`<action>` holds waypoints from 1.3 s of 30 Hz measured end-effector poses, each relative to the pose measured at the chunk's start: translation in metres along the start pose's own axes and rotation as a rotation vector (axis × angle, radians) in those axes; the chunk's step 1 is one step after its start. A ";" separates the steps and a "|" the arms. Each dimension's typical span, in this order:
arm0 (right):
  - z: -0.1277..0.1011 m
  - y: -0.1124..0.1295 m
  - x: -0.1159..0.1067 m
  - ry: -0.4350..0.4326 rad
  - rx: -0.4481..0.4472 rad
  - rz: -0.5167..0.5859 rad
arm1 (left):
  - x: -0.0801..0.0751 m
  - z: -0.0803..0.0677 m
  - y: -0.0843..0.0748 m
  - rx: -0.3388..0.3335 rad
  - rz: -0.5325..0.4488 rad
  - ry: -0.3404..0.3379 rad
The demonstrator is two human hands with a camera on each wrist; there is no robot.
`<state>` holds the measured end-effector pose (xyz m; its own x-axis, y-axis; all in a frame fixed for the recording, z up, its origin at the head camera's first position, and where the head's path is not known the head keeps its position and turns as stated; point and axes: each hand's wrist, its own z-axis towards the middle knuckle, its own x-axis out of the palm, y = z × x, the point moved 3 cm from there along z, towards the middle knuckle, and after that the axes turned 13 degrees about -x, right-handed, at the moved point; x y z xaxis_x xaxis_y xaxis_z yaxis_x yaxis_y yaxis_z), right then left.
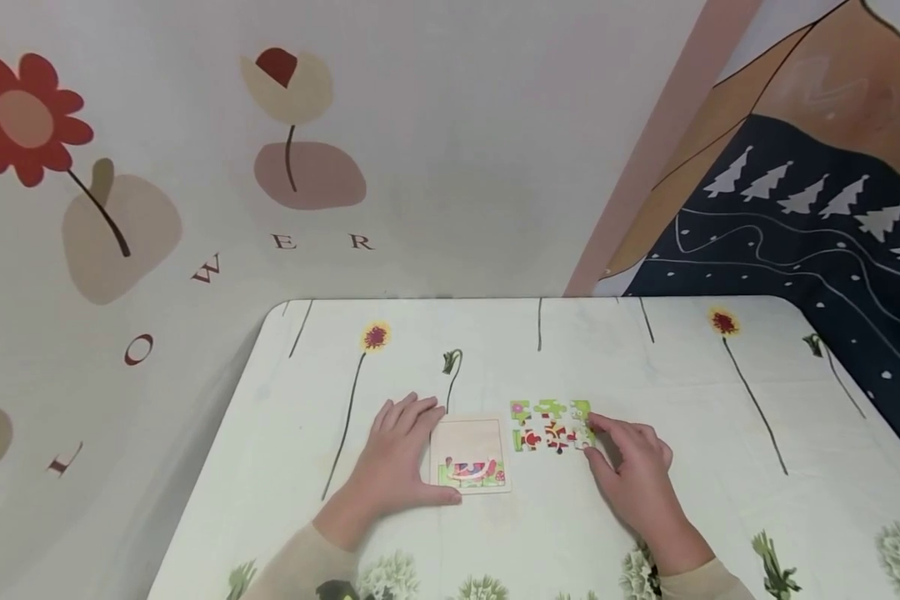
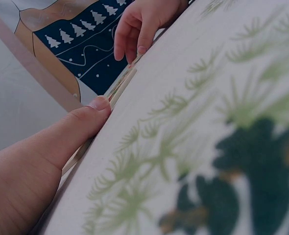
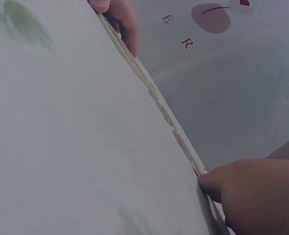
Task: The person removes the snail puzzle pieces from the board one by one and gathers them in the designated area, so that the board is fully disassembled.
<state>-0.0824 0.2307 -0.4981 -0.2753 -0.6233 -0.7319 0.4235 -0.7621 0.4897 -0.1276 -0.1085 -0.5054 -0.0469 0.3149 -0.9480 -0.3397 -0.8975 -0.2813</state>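
Note:
A square wooden puzzle tray (image 1: 465, 437) lies on the table, with fitted picture pieces (image 1: 474, 473) along its near side. My left hand (image 1: 393, 462) rests at the tray's left side, fingers spread toward its far corner and thumb along its near edge. In the left wrist view that thumb (image 2: 98, 105) lies against the tray's edge. Right of the tray, loose jigsaw pieces (image 1: 551, 433) in green, red and white lie in loose rows. My right hand (image 1: 637, 471) pinches a green puzzle piece (image 1: 581, 435) at their right end between thumb and index finger.
A white cloth with printed flowers covers the table (image 1: 330, 383). Behind it hangs a pale fabric wall (image 1: 457, 167) with printed flowers and letters. A dark panel with white trees (image 1: 810, 217) is at the right.

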 end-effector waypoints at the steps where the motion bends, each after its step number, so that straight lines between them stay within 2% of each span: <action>1: 0.000 0.000 0.000 0.002 0.006 0.001 | 0.000 0.000 0.000 -0.001 -0.002 0.001; 17: 0.000 0.002 -0.001 -0.039 0.031 0.060 | 0.000 -0.001 -0.001 -0.007 0.007 0.016; 25: 0.004 0.016 0.004 -0.062 -0.041 0.083 | -0.002 -0.001 -0.001 0.004 0.004 0.000; 32: 0.007 0.027 0.008 -0.063 -0.076 0.076 | -0.002 0.000 -0.005 0.060 -0.057 -0.003; 39: 0.012 0.046 0.019 -0.056 -0.124 0.083 | -0.003 -0.002 -0.003 0.073 -0.037 -0.009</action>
<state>-0.0788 0.1816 -0.4834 -0.2808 -0.6947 -0.6622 0.5495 -0.6820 0.4825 -0.1248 -0.1074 -0.5023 -0.0417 0.3507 -0.9355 -0.4089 -0.8603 -0.3043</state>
